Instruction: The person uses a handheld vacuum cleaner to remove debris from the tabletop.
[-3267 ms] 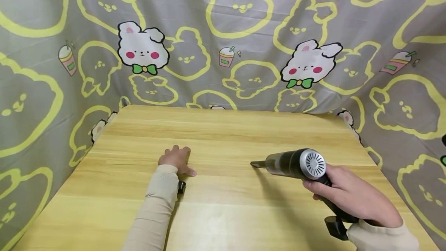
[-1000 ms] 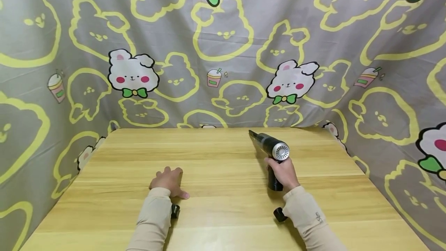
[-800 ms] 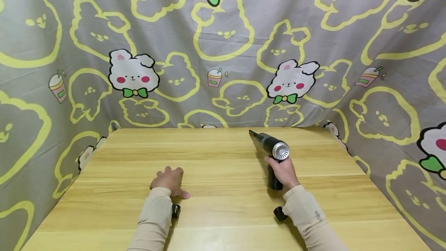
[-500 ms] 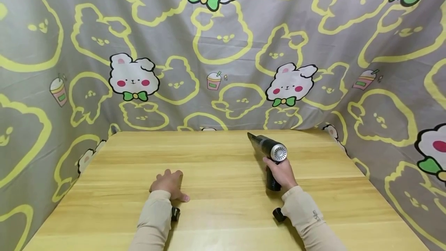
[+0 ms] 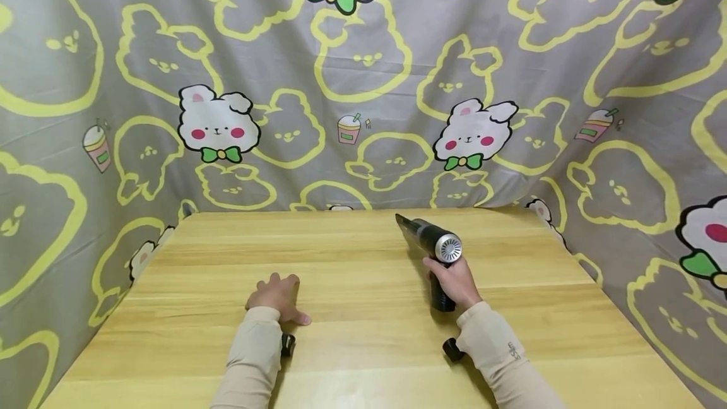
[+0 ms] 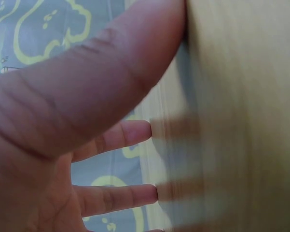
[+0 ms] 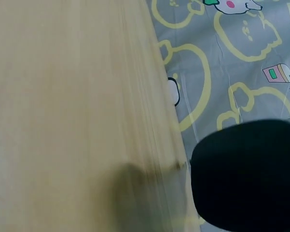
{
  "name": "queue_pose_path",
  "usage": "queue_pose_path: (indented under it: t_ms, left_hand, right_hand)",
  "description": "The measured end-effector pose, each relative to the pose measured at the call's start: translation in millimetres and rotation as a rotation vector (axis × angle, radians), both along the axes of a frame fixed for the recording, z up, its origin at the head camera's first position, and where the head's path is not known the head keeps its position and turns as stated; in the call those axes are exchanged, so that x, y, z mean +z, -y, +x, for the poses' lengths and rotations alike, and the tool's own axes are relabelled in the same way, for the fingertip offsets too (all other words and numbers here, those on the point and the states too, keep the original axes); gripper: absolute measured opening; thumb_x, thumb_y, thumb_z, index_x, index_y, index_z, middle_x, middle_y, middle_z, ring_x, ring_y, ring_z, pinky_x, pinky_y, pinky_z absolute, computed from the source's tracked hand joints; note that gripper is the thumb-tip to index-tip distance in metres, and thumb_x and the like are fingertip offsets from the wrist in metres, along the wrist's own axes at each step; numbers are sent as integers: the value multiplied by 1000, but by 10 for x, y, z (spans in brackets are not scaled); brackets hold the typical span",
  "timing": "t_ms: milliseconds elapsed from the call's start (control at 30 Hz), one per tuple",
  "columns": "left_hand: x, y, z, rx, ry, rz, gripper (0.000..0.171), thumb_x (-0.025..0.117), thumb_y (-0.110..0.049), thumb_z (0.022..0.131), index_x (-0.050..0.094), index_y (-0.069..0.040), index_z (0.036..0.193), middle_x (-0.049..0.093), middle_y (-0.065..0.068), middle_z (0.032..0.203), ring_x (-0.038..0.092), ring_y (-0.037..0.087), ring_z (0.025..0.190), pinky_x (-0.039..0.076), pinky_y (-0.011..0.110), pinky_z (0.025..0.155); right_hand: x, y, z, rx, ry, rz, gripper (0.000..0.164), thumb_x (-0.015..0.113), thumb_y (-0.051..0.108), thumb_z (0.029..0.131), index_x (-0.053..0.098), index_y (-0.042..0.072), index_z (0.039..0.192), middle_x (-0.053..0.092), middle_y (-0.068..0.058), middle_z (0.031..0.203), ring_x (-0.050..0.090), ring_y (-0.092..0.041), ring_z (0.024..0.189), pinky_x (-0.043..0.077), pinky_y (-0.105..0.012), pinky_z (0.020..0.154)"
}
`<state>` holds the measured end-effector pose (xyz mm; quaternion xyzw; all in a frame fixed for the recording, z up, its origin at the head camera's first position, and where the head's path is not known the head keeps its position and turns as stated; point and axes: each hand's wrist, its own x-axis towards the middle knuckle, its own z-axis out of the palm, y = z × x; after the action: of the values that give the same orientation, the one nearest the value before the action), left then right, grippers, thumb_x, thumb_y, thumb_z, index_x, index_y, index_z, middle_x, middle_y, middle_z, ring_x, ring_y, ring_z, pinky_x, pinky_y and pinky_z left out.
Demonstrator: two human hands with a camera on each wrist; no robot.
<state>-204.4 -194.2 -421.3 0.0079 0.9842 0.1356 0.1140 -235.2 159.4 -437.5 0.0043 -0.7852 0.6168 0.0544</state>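
My right hand (image 5: 456, 283) grips the handle of a black handheld vacuum cleaner (image 5: 431, 240) with a silver vented end cap. Its narrow flat nozzle points away from me and to the left, close over the far part of the wooden table (image 5: 352, 346). In the right wrist view the dark butt of the vacuum's handle (image 7: 246, 176) fills the lower right; the fingers are almost wholly out of frame. On the left, my left hand (image 5: 276, 298) rests on the tabletop with spread fingers and holds nothing. The left wrist view shows its thumb and fingertips (image 6: 147, 193) at the wood surface.
A grey curtain (image 5: 392, 163) with yellow outlines and white bunnies hangs along the table's far edge and both sides. Black wrist cameras sit at the left cuff (image 5: 288, 345) and the right cuff (image 5: 453, 350).
Since the oldest frame my right hand has carried the vacuum forward and left, turning its nozzle toward the far edge. Lately it drifts slightly left. The left hand keeps its place while the head view shifted.
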Motion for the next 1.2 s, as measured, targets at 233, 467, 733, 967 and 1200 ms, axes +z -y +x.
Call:
queue_pose_path:
  t_ms: [233, 467, 733, 967, 1200]
  left_hand:
    - [10, -9, -15, -14, -2, 1, 92, 86, -48, 57, 48, -11, 132, 47, 27, 124, 47, 49, 100, 48, 65, 71]
    - [12, 8, -12, -19, -7, 2, 92, 86, -49, 57, 48, -11, 132, 48, 27, 122, 47, 48, 98, 48, 62, 72]
    - [5, -29, 5, -32, -10, 7, 92, 86, -48, 56, 49, -10, 131, 49, 27, 120, 48, 46, 96, 47, 61, 75]
    - [-23, -40, 8, -28, -14, 6, 92, 86, -50, 55, 50, -10, 129, 50, 27, 119, 48, 47, 96, 47, 62, 74]
    - [-11, -30, -2, -34, -14, 7, 92, 86, -49, 57, 49, -9, 131, 50, 27, 120, 48, 46, 96, 47, 62, 75]
  right_hand:
    - [0, 13, 54, -93, -114, 29, 55, 72, 8, 81, 41, -3, 126, 57, -19, 101, 56, -26, 87, 44, -40, 83]
    - [27, 46, 140, -201, -151, -36, 62, 73, 3, 78, 36, -7, 127, 52, -23, 108, 49, -31, 95, 39, -43, 89]
    - [8, -2, 242, -212, -132, -46, 65, 74, 6, 79, 31, -5, 127, 50, -21, 106, 49, -31, 96, 38, -45, 92]
    - [-1, -1, 269, -223, -122, -82, 62, 73, 1, 77, 33, -4, 124, 51, -17, 103, 49, -26, 92, 38, -42, 89]
    - [21, 25, 295, -199, -120, -154, 70, 75, -3, 74, 25, 0, 123, 49, -17, 106, 47, -27, 95, 35, -36, 89]
